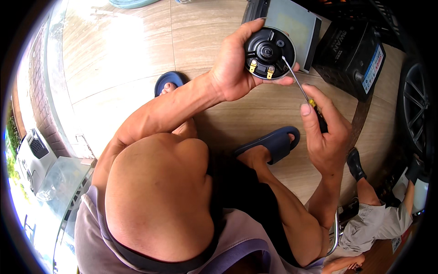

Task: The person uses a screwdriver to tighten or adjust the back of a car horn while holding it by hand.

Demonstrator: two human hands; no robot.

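Observation:
My left hand (233, 73) grips a round black disc horn (267, 52) by its rim, the thumb along the upper edge and the fingers beneath. Two brass-coloured spade terminals stand out on the face nearest me. In my right hand (332, 132) is a screwdriver (299, 84) with a thin metal shaft and a yellow and black handle, pinched between thumb and fingers. Its tip lies over the horn's face, right of the raised centre; whether it touches cannot be made out. Most of the handle is hidden by my hand.
Beyond the horn, a flat grey metal box (292, 20) rests on the tiled floor (132, 50). A black battery (340, 57) stands to its right, near a spoked wheel (414, 107). Another person (376, 223) is at the lower right. A glass-topped table (68, 178) stands at left.

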